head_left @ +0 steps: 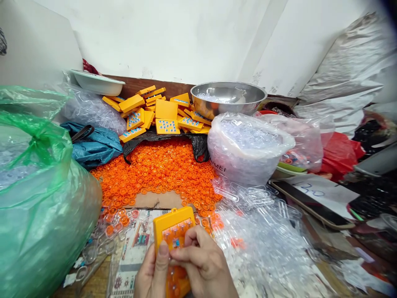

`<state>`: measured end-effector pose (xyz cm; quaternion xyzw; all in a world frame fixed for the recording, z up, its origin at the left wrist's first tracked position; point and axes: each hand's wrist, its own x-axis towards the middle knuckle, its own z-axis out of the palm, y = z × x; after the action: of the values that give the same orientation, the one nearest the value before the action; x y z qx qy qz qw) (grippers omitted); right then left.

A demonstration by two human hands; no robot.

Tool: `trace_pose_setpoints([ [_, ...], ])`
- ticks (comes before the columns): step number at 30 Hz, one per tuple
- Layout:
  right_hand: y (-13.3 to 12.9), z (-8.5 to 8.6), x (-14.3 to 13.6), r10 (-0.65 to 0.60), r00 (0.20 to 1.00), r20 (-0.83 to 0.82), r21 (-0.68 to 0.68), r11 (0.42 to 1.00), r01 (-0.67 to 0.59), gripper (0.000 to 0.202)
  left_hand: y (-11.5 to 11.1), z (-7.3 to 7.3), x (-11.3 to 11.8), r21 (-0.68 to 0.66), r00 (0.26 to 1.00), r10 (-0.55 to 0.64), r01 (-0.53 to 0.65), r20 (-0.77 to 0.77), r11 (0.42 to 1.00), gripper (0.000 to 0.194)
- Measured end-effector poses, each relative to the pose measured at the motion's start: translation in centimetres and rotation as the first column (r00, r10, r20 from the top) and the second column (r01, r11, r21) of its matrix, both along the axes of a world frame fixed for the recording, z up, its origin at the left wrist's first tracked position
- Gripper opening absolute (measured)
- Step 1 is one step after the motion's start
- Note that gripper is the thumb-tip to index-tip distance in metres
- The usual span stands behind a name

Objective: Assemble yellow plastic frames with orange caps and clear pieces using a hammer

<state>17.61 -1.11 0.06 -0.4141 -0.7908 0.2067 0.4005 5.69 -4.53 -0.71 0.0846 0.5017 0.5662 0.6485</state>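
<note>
Both hands at bottom centre, close to the body. Left hand (153,271) grips the yellow tray (174,236) from the left, thumb pressed flat on its front face. Right hand (201,263) comes in from the right, fingers curled and pinched together on the tray's middle, over the small orange pieces seated in it; whether they pinch a loose piece, can't tell. Tray is upright-ish, tilted toward the camera, lower part hidden behind the hands.

Around it: big spread of orange rings (158,171) just beyond the tray, w/ a strip of bare cardboard (155,201) between. Behind the rings, a black bag (198,145) and a heap of finished yellow trays (155,114) against the wall. Steel bowl (228,97) back right, white bowl (97,82) back left. Clear bag of plastic bits (246,147) to the right, more clear plastic pieces (266,231) spilled right beside the right hand. Large green bag (37,190) crowds the whole left side, near the left hand. Blue bag (93,145) behind it. Phone (310,205) and a paper note (322,191) far right.
</note>
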Motion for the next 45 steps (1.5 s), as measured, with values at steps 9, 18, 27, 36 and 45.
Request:
trace_pose_setpoints([
  [9,0.2,1.1,0.7,-0.061,0.971,-0.233,-0.097,0.995,0.040,0.019,0.9,-1.0,-1.2,0.035,0.952,-0.100,0.094,0.289,0.995,0.070],
  [18,3.8,6.8,0.1,-0.220,0.906,-0.361,0.014,0.970,0.241,0.013,1.6,0.8,-2.8,0.038,0.960,-0.086,0.078,0.267,0.996,0.077],
  [27,5.8,15.2,-18.1,0.367,0.930,0.004,0.500,0.805,-0.320,0.019,0.9,-1.4,-3.8,0.175,0.947,0.029,-0.090,0.321,0.980,0.065],
  [36,11.7,16.9,-9.7,-0.050,0.968,0.245,0.556,0.825,-0.099,0.019,0.0,-1.7,-6.6,-0.043,0.918,0.012,0.006,0.397,0.999,0.092],
  [45,22.7,14.2,13.4,-0.665,0.588,0.461,0.264,0.735,0.624,0.024,1.7,1.1,-4.9,-0.104,0.925,0.001,0.042,0.380,0.994,0.087],
])
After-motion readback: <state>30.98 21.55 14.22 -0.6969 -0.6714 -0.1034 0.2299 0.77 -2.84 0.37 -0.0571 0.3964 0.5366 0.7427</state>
